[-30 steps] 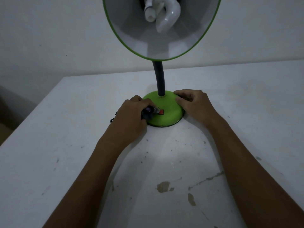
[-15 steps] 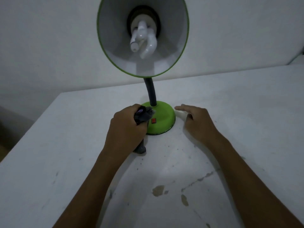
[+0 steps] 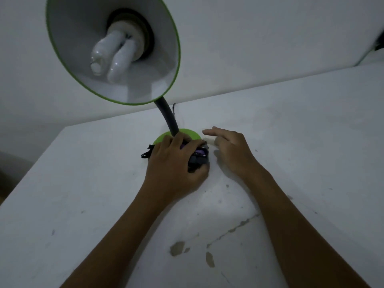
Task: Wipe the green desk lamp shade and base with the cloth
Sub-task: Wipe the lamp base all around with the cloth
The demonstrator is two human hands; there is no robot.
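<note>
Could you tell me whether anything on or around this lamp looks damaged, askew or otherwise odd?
The white table is worn: chipped patches and a crack-like line near the front, plus scattered dark specks. The lamp shade tilts on its bent neck, which seems adjustable rather than damaged. Nothing looks spilled.

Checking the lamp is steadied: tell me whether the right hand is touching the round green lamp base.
Apart. The head view shows the right hand beside the round green lamp base, white table visible between them.
</note>
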